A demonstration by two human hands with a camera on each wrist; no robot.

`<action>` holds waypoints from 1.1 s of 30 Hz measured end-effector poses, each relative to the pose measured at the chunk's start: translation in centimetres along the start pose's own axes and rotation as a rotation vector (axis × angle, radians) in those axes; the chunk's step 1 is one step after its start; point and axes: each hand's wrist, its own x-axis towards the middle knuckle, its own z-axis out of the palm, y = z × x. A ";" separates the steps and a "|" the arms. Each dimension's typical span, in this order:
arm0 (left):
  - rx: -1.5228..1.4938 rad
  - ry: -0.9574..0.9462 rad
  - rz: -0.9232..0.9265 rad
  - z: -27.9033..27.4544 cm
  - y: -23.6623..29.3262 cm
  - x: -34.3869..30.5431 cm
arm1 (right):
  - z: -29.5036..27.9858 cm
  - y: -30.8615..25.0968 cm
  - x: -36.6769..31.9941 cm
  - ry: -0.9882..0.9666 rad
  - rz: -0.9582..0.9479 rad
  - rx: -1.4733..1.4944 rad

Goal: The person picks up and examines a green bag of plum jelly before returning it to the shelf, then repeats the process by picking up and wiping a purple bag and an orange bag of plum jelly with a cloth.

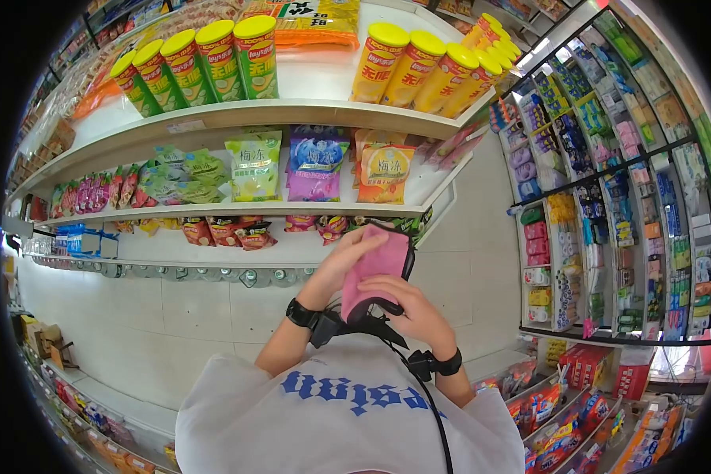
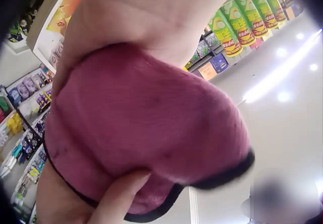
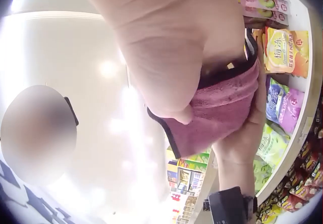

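Observation:
A pink cloth with black edging (image 1: pixel 379 265) is held up between both hands in front of the chest. My left hand (image 1: pixel 336 268) grips it from the left, its fingers along the upper part. My right hand (image 1: pixel 409 310) holds the lower right part, fingers laid across the pink face. The left wrist view shows the folded cloth (image 2: pixel 151 113) against the left palm (image 2: pixel 146 17), with a thumb on its lower part. From the right wrist, the right hand (image 3: pixel 171 52) pinches the cloth (image 3: pixel 217 113); the left hand (image 3: pixel 242 138) is behind it. Some fingertips are hidden.
Ahead stands a white shelf unit (image 1: pixel 292 210) with snack bags and, on top, green cans (image 1: pixel 257 63) and yellow cans (image 1: pixel 379 67). A black-framed rack (image 1: pixel 616 174) of packets stands at the right. More stocked shelves line both lower sides. Pale floor tiles (image 1: pixel 197 312) show between.

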 end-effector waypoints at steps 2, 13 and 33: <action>-0.014 0.033 -0.014 -0.9 -1.7 1.1 | -0.1 0.2 0.1 0.005 0.082 0.037; -0.053 -0.075 -0.039 2.4 -4.7 5.2 | -6.4 8.3 0.3 0.584 0.197 0.006; 0.375 0.886 0.366 0.4 -4.6 20.6 | -20.5 25.6 -2.6 0.513 0.353 0.675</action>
